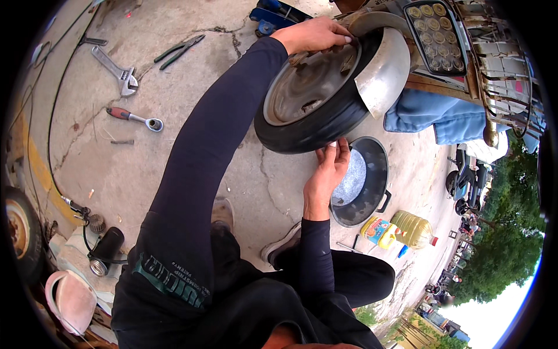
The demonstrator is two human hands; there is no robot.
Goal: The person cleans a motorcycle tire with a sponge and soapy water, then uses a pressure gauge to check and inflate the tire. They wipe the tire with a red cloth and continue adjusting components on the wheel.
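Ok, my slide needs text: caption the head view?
Left hand and right hand at a tyre, basin nearby, pliers on concrete.

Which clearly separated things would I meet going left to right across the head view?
Wheel at the far edge, adjustable wrench, black-handled pliers, central tyred wheel, jug of yellowish liquid, parked motorcycle.

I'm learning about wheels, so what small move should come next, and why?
Perhaps turn the wheel a little: the left hand and right hand are both at it, and the curved metal cover hides part of its tyre, which turning could bring out.
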